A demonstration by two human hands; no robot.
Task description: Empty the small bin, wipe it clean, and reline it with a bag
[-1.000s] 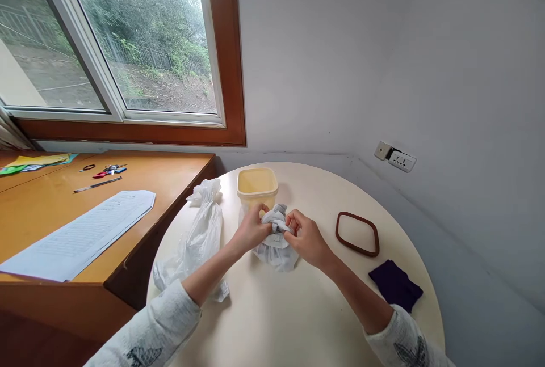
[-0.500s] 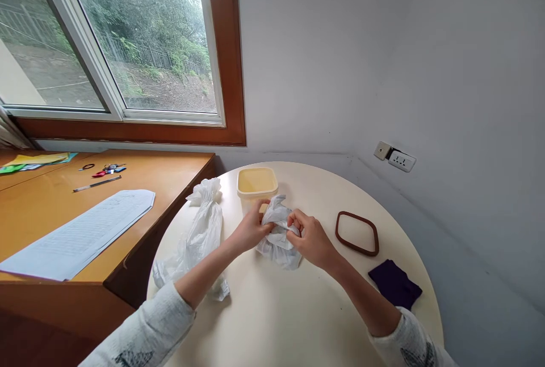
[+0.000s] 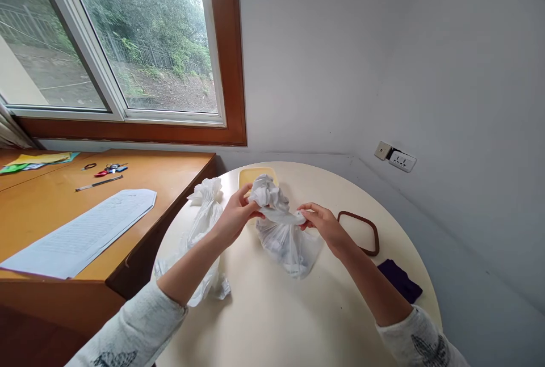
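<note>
Near the right edge of the round table (image 3: 272,321), a dark cloth (image 3: 399,281) is placed. At the left, a second bag (image 3: 206,214) is laid, seemingly to leave the middle free. There, the plastic bag (image 3: 293,251) is gripped: its stretched upper part is pinched by the left hand (image 3: 234,216) and the right hand (image 3: 326,225) at opposite ends, probably so that it is kept tight. Behind, the yellow container (image 3: 247,176) is partly hidden.

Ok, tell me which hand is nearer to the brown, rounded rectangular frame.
Right. The right hand pinches the translucent white plastic bag just left of the brown frame; the left hand holds the same bag farther left, by the pale yellow open container.
</note>
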